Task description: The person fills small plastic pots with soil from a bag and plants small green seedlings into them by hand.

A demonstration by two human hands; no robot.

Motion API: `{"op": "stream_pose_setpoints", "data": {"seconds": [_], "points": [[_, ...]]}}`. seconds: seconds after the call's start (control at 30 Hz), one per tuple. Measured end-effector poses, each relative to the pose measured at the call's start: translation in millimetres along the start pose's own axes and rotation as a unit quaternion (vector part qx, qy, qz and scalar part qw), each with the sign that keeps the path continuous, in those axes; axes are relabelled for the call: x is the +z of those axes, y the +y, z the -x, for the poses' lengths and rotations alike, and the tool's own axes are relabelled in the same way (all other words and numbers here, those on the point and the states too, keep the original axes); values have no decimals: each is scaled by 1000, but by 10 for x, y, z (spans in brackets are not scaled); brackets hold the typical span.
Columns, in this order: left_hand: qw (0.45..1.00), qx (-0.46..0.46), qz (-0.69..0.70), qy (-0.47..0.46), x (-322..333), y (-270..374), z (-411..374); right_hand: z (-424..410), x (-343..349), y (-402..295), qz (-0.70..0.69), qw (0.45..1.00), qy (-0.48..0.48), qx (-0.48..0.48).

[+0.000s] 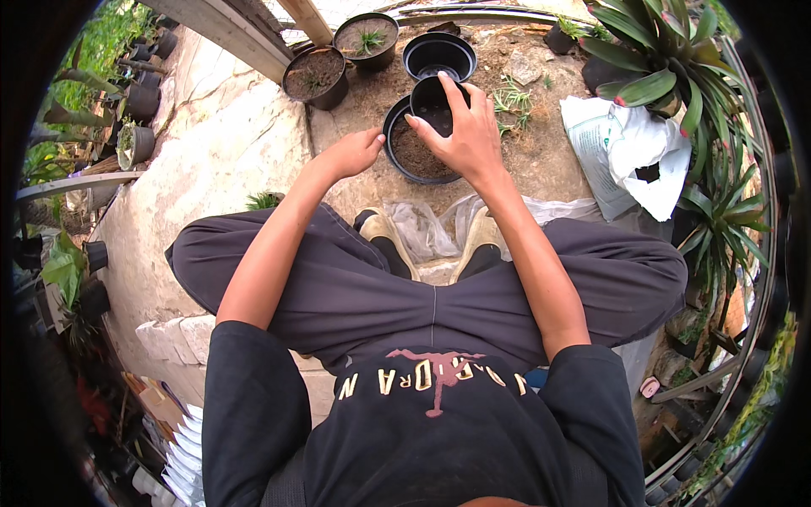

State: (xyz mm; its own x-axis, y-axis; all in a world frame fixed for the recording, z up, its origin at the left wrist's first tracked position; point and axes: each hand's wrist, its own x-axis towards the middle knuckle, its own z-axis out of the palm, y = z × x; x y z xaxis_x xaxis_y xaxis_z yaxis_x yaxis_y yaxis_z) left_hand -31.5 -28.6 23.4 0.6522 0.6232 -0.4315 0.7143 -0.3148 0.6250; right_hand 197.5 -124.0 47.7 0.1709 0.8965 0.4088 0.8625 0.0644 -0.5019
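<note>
My right hand (pixel 466 127) grips a small black plastic pot (pixel 433 101) by its rim, tilted over a larger black pot with brown soil (pixel 415 149) in it. With its fingertips, my left hand (pixel 355 152) touches the left rim of that larger pot; whether it grips the rim is unclear. Just behind stands an empty black plastic pot (pixel 440 54). Two black pots with soil and small grassy plants, one at the back (pixel 366 41) and one nearer (pixel 315 77), are to the left of it. Loose grassy seedlings (pixel 512 101) lie on the ground at the right.
A white plastic bag (pixel 624 152) lies at the right beside large bromeliads (pixel 652 76). Clear plastic sheeting (pixel 424 228) is spread around my shoes. A wooden post (pixel 228 32) stands at the back left. More potted plants (pixel 135 144) line the left edge.
</note>
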Motion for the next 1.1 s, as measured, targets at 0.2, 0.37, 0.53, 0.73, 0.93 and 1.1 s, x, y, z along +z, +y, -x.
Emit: {"op": "stream_pose_setpoints", "data": {"seconds": [0.2,0.37,0.53,0.73,0.93,1.1], "points": [[1000,6,-6,6,41,-115,-25,230,283,61,44,991,-123,-4],[1000,-1,-12,17,58,-69,5,-66,133,-107,-5,999,-49,0],[1000,14,14,-9,57,-184,-40,80,307,-39,14,993,-112,-15],[1000,12,-5,-6,58,-129,-51,14,166,-148,-3,996,-91,-18],[1000,4,-21,-15,-28,-86,-49,-133,75,-120,-43,998,-50,-7],[998,-4,-57,-37,-91,58,-37,-23,107,111,12,997,-73,15]]}}
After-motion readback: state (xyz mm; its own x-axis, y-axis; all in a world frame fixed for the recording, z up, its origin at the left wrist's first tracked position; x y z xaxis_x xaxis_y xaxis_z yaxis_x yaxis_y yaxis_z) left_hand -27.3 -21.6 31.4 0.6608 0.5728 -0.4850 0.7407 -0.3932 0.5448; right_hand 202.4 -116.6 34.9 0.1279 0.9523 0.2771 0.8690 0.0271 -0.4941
